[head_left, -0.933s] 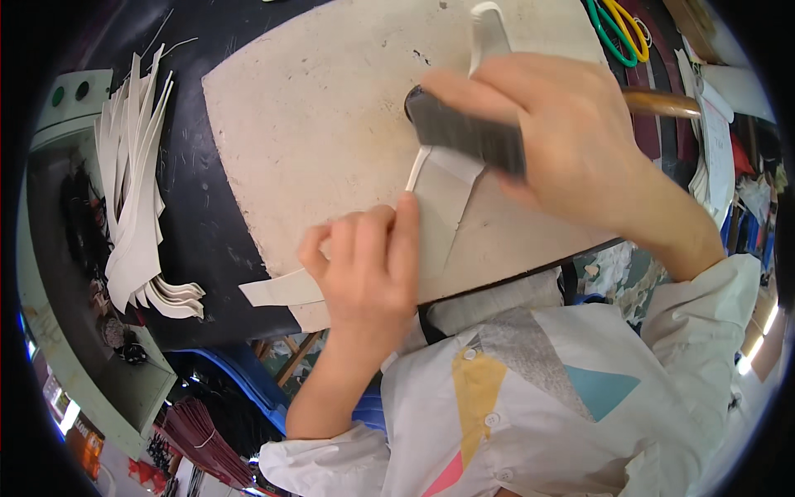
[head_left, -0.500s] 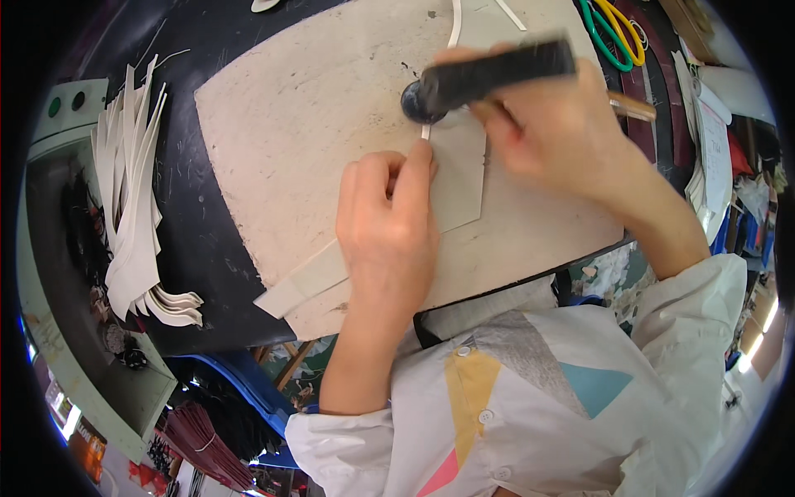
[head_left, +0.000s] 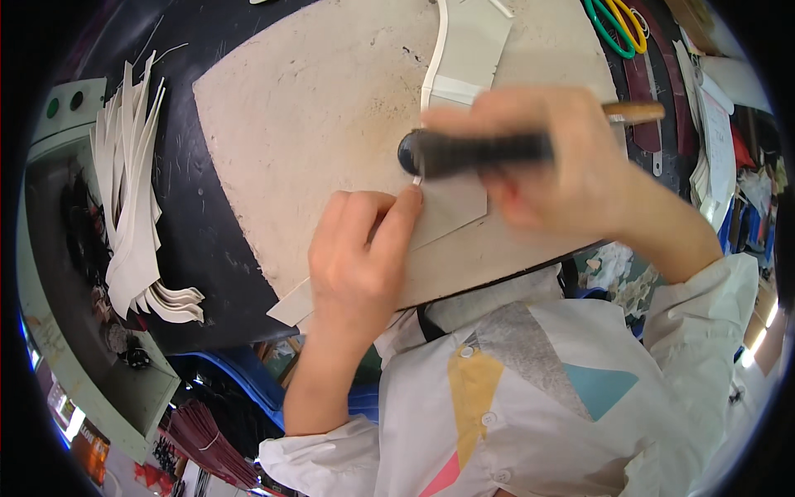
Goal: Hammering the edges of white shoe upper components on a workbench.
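Observation:
My right hand (head_left: 571, 157) is closed round a hammer, blurred by motion. The hammer's black head (head_left: 489, 155) has its round face over the edge of a pale leather-like piece (head_left: 454, 203), and the end of a wooden handle (head_left: 638, 112) sticks out past the hand. My left hand (head_left: 356, 248) rests on the near part of that piece, fingers curled, with its index fingertip at the thin white edge strip just below the hammer face. Beyond the hammer, the piece's white border curves away to the far side. Its near end shows left of my left wrist.
All this lies on a worn beige board (head_left: 315, 124) on a black table (head_left: 199, 273). A stack of pale strips (head_left: 132, 199) lies at the left. Scissors with green and yellow handles (head_left: 617, 29) and dark red strips (head_left: 642, 91) are at the far right.
The hammer and both hands have moved nearer to me along the edge, my left hand also a little left. More of the piece's white-bordered far part now shows.

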Motion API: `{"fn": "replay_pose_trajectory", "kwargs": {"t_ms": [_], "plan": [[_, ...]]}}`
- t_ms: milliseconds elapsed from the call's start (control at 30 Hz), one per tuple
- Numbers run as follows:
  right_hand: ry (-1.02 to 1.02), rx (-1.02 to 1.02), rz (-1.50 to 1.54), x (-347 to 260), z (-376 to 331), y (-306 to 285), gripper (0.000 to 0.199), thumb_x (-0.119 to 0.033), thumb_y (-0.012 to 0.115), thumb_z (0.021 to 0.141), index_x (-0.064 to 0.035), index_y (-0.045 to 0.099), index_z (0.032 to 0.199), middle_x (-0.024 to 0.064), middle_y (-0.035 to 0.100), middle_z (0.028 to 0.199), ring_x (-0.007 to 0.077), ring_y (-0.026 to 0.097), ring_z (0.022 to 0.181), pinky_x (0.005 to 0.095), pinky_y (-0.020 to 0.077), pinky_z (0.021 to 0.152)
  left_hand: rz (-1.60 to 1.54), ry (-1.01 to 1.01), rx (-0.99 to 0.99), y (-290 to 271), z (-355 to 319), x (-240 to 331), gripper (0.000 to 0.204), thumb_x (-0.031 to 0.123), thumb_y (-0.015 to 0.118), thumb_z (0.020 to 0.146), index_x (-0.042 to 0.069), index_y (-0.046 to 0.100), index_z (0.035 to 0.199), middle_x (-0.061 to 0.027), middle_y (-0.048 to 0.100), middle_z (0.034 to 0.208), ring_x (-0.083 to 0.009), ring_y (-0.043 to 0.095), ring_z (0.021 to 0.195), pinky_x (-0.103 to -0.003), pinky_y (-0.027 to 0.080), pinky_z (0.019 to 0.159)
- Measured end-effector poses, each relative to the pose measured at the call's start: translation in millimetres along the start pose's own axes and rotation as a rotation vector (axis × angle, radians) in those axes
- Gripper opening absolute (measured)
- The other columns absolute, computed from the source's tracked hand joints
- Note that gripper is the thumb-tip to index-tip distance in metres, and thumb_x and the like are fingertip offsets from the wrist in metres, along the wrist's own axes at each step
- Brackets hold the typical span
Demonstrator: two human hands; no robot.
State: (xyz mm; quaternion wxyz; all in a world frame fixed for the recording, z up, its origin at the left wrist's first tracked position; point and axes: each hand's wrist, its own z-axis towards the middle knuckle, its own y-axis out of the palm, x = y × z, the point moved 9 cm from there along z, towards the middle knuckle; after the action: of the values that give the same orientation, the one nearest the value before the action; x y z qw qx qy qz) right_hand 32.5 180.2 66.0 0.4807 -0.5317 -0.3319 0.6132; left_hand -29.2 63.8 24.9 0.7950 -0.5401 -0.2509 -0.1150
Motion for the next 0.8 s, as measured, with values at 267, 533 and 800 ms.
{"fn": "replay_pose_trajectory", "kwargs": {"t_ms": [267,533,800], "plan": [[-0.060,-0.027,-0.023,-10,2,9,0.053,-0.012,0.075,0.065,-0.0070,0.068,0.117,0.0084,0.057,0.077,0.0302,0.060,0.065,0.0396,0.0468,0.058,-0.043,0.116,-0.084,-9,-7,-6,0.041,-0.004,0.067,0.064,0.000,0.071,0.105,-0.0084,0.060,0.088,-0.0239,0.057,0.077,-0.035,0.049,0.066],[0.027,-0.021,0.030,7,6,1,0.023,-0.008,0.074,0.075,-0.0042,0.070,0.098,0.0097,0.057,0.071,0.0277,0.058,0.059,0.0394,0.0450,0.053,-0.205,-0.027,-0.111,-8,3,-23,0.033,-0.007,0.067,0.071,-0.002,0.071,0.103,-0.0109,0.061,0.087,-0.0274,0.058,0.076,-0.036,0.049,0.066],[-0.001,0.338,-0.113,49,3,-27,0.021,0.000,0.079,0.077,-0.0039,0.073,0.097,0.0077,0.067,0.070,0.0256,0.062,0.058,0.0324,0.0457,0.053,-0.042,0.078,0.034,18,60,-6,0.032,-0.009,0.069,0.077,0.006,0.073,0.105,-0.0093,0.059,0.083,-0.0269,0.059,0.074,-0.036,0.050,0.066]]}}
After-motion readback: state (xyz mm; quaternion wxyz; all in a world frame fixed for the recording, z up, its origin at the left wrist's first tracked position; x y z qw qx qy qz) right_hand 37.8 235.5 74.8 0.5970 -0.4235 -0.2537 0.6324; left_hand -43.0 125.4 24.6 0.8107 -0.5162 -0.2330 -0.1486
